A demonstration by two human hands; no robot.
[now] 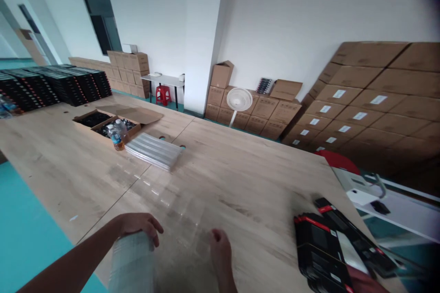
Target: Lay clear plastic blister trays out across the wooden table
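Observation:
My left hand (pixel 144 225) curls over the top end of a stack of clear plastic pieces (pixel 132 261), probably trays or sleeves, at the near edge of the table. To its right, my right hand (pixel 222 249) is closed, fingers curled in and slightly blurred; whether something thin is pinched there is hidden. Faint clear plastic sheets (pixel 182 210) lie on the tabletop just beyond and between both hands. Farther off, another stack of clear plastic pieces (pixel 154 150) lies flat beside two bottles (pixel 117 136).
Black packages with red bands (pixel 319 247) sit at the right, with what seems another person's hand (pixel 364 279) by them. An open carton (pixel 99 130) of black items stands beyond the bottles. Black boxes (pixel 68 84) are stacked far left. Cartons (pixel 357 100) and a fan (pixel 239 100) stand behind the table.

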